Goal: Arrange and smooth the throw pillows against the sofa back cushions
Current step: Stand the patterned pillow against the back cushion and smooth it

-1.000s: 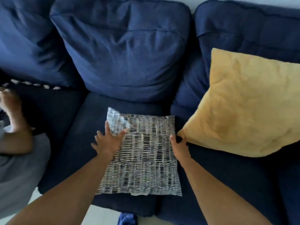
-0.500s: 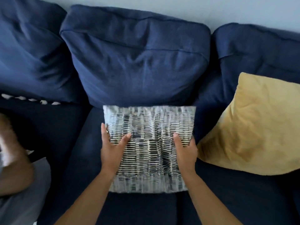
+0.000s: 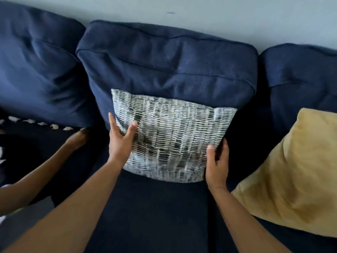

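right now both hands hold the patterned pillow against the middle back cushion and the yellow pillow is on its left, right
Not quite. In the head view the yellow pillow is on the right of the patterned pillow, not its left. The left hand and right hand do hold it against the middle back cushion.

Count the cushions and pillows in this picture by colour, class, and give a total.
Navy blue fabric sofa back cushions: 3, left, middle, right
Grey-and-white patterned woven throw pillow: 1
Mustard yellow velvety throw pillow: 1
Total: 5
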A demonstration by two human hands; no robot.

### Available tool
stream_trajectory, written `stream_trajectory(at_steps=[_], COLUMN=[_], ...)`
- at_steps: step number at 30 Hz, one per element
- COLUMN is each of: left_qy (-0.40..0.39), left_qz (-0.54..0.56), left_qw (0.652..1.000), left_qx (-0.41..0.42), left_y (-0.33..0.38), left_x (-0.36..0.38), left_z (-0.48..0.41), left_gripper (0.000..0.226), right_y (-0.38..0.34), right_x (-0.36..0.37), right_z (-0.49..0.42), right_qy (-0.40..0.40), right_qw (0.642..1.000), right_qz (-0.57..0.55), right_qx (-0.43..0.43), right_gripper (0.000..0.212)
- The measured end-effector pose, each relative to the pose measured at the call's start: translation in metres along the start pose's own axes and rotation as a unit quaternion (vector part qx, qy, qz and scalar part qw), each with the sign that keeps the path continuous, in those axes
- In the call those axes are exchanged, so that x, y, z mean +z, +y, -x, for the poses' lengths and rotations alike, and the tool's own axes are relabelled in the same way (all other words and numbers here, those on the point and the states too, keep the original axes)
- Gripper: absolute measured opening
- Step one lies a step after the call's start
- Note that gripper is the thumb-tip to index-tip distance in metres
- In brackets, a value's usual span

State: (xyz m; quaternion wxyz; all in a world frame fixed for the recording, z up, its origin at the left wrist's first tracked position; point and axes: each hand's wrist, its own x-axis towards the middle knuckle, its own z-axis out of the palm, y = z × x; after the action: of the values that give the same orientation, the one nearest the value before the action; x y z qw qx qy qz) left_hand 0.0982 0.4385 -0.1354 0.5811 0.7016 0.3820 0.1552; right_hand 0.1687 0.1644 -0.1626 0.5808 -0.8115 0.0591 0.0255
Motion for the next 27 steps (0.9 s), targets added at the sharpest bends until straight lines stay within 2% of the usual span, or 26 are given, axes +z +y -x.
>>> stream_trajectory(at_steps=[2,5,9,11,13,16,18,21,24,27], left_qy=[0.023,0.060,0.144,0.181,0.187,0.186,0.207,0.221,0.166,0.069], left_qz=[0.013,0.052,0.097,0.090,0.078,0.027,-0.034,-0.133,-0.216,-0.304], left_qw=[1.000,0.997,0.982,0.973,0.974,0.981,0.971,0.924,0.869,0.839], left_qx=[-0.002,0.024,0.077,0.107,0.098,0.047,0.113,0.283,0.414,0.446], left_y=[0.003,0.015,0.043,0.048,0.045,0.039,0.043,0.046,0.038,0.020], left_x=[0.001,0.008,0.017,0.018,0.019,0.022,0.024,0.034,0.061,0.077], left_z=[-0.013,-0.032,-0.049,-0.051,-0.049,-0.040,-0.029,-0.006,0.012,0.007], left_gripper=[0.103,0.086,0.041,0.026,0.026,0.050,0.064,0.062,0.056,0.055], right_y=[-0.013,-0.035,-0.061,-0.066,-0.065,-0.070,-0.075,-0.090,-0.094,-0.072], right_x=[0.004,0.016,0.031,0.033,0.033,0.031,0.029,0.034,0.064,0.088], right_z=[-0.009,-0.027,-0.047,-0.050,-0.047,-0.033,-0.028,-0.024,-0.015,-0.017], right_qy=[0.021,0.044,0.138,0.178,0.171,0.165,0.204,0.235,0.142,0.023], right_qw=[0.999,0.995,0.984,0.976,0.980,0.985,0.972,0.919,0.864,0.824], right_qz=[-0.041,-0.082,-0.102,-0.104,-0.088,-0.029,0.056,0.109,0.193,0.311], right_qx=[-0.004,-0.038,-0.058,-0.070,-0.058,-0.035,-0.107,-0.297,-0.442,-0.474], right_gripper=[0.075,0.063,0.038,0.033,0.035,0.047,0.056,0.058,0.052,0.053])
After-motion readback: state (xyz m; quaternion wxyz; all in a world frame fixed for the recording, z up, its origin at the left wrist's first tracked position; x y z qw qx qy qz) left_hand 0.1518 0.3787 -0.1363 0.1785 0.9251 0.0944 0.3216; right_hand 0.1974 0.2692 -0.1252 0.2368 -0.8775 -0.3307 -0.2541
